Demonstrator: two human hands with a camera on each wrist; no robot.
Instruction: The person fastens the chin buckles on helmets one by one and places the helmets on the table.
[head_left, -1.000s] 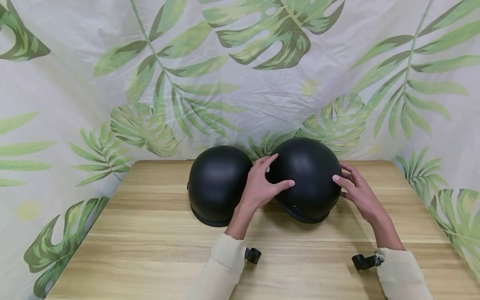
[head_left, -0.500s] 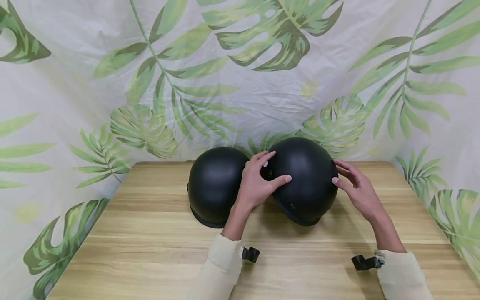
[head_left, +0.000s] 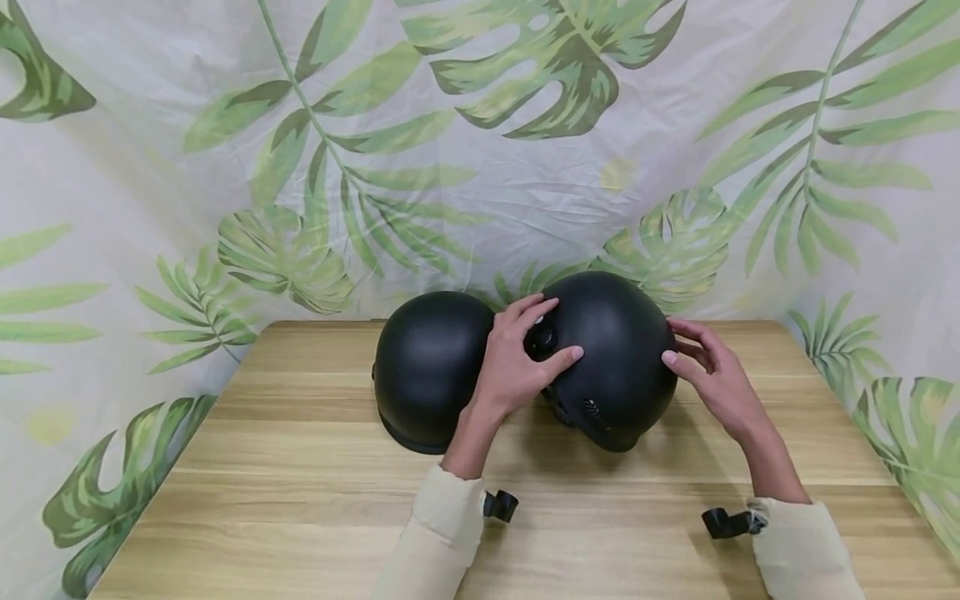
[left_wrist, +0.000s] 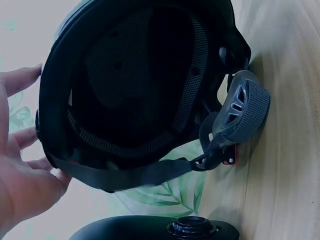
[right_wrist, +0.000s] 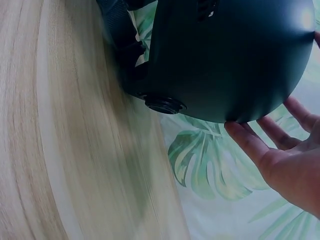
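Currently held helmet right of resting helmet, tilted, crown angled up and away from it, opening turned its way; strap hanging from opening; left hand gripping side nearest resting helmet, right hand opposite, both hands' fingers clamped on held helmet; far edge of tabletop beyond resting helmet

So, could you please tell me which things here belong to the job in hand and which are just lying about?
In the job:
helmet, tilted between left hand and right hand
its strap

Apparently just there:
second helmet, on the table, held by neither hand
leafy cloth behind
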